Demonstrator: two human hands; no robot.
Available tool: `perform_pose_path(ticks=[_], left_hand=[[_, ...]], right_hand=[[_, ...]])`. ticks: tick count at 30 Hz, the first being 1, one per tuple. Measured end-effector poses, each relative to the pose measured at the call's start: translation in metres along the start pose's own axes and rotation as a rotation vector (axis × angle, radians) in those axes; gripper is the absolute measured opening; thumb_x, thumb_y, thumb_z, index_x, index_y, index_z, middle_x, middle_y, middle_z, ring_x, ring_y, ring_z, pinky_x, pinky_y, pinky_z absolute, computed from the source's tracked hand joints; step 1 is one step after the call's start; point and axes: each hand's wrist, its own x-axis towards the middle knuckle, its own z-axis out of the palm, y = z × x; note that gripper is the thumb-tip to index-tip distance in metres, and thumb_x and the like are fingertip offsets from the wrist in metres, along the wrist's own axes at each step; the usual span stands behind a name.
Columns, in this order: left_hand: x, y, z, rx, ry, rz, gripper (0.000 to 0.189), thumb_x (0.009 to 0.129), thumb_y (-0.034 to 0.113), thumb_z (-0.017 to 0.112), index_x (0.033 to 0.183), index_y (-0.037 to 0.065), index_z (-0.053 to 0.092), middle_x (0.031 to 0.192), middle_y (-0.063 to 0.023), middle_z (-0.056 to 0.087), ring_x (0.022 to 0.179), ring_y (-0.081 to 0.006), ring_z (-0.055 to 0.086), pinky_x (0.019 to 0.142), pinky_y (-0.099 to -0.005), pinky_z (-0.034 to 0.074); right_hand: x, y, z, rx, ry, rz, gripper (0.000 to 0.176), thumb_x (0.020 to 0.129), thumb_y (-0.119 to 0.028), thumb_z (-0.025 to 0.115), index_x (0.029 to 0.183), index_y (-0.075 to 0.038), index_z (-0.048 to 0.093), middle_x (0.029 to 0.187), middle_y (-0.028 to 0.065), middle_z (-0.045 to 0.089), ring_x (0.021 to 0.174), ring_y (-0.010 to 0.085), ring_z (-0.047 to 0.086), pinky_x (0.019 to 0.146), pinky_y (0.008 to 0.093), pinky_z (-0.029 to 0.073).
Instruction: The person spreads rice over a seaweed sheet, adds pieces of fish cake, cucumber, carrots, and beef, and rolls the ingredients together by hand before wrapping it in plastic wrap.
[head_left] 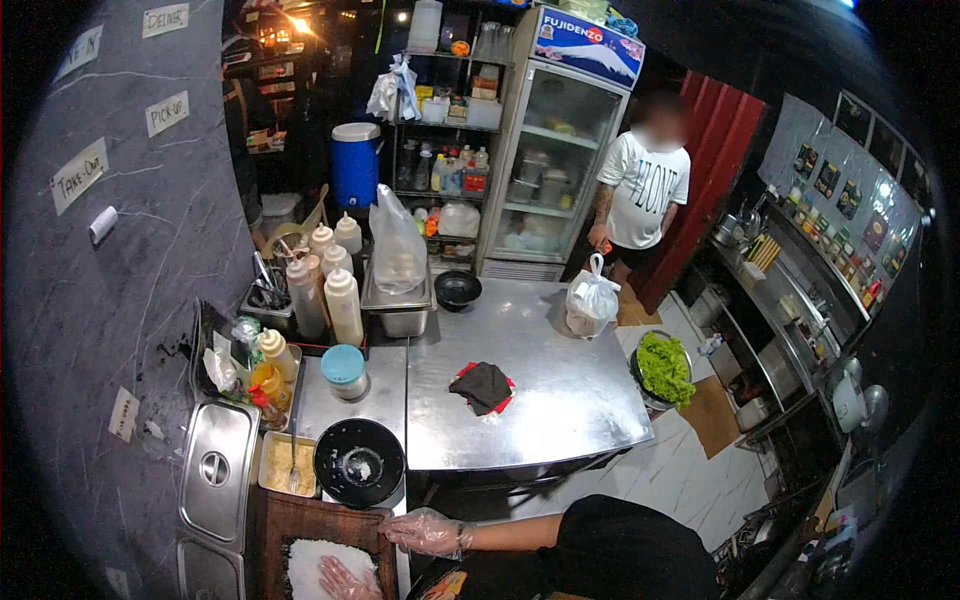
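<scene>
On the wooden cutting board [318, 522], the gloved left hand [345, 578] lay flat and open on the white rice [318, 560], gripping nothing. The gloved right hand [425, 530] rested at the board's right edge, loosely spread and empty. Spreading likely wanted light, even pressure outward.

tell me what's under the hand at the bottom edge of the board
A flat layer of white rice on the wooden board lies under the gloved left hand. The patch beneath the palm, and anything under the rice, is covered.
</scene>
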Motion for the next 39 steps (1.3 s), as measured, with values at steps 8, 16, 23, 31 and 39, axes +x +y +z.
perform_pose_path(ticks=[8, 16, 23, 31, 39], left_hand=[[-0.006, -0.024, -0.003, -0.259, -0.118, -0.145, 0.077, 0.095, 0.048, 0.05, 0.148, -0.003, 0.029, 0.155, -0.0219, 0.026, 0.144, -0.0383, 0.022, 0.116, -0.0503, 0.015], [0.006, -0.001, -0.039, -0.15, -0.367, -0.263, 0.084, 0.094, 0.055, 0.046, 0.152, 0.001, 0.019, 0.16, -0.0181, 0.016, 0.148, -0.0319, 0.01, 0.119, -0.0467, 0.006], [0.0, -0.003, -0.025, -0.064, -0.35, -0.25, 0.082, 0.094, 0.056, 0.046, 0.152, 0.002, 0.023, 0.159, -0.0166, 0.02, 0.148, -0.0307, 0.014, 0.118, -0.0482, 0.01], [-0.01, -0.01, -0.011, -0.013, -0.256, -0.206, 0.079, 0.094, 0.055, 0.045, 0.151, 0.005, 0.026, 0.158, -0.014, 0.024, 0.147, -0.0297, 0.019, 0.117, -0.0477, 0.012], [0.004, 0.002, -0.033, -0.09, -0.299, -0.247, 0.078, 0.094, 0.056, 0.045, 0.151, 0.006, 0.027, 0.158, -0.0148, 0.023, 0.147, -0.031, 0.017, 0.117, -0.0477, 0.012]], right_hand=[[0.001, -0.003, -0.005, 0.01, 0.04, -0.052, 0.049, 0.102, -0.042, 0.041, 0.127, -0.004, 0.059, 0.122, 0.0173, 0.063, 0.112, 0.0334, 0.061, 0.098, 0.0391, 0.048], [0.004, -0.017, -0.01, -0.056, -0.016, -0.047, 0.048, 0.101, -0.041, 0.041, 0.126, -0.004, 0.059, 0.128, 0.0171, 0.06, 0.119, 0.0335, 0.056, 0.101, 0.0393, 0.046], [0.002, 0.0, 0.001, 0.012, 0.011, -0.034, 0.048, 0.101, -0.041, 0.044, 0.126, -0.004, 0.059, 0.127, 0.0173, 0.061, 0.119, 0.033, 0.056, 0.101, 0.0394, 0.046], [0.001, 0.0, 0.0, 0.03, 0.003, -0.027, 0.052, 0.102, -0.045, 0.038, 0.129, -0.005, 0.057, 0.129, 0.017, 0.059, 0.12, 0.0322, 0.056, 0.104, 0.0396, 0.043], [0.0, -0.003, 0.0, -0.001, 0.017, -0.063, 0.051, 0.102, -0.043, 0.039, 0.128, -0.004, 0.057, 0.128, 0.0168, 0.059, 0.117, 0.0334, 0.056, 0.102, 0.0399, 0.044]])
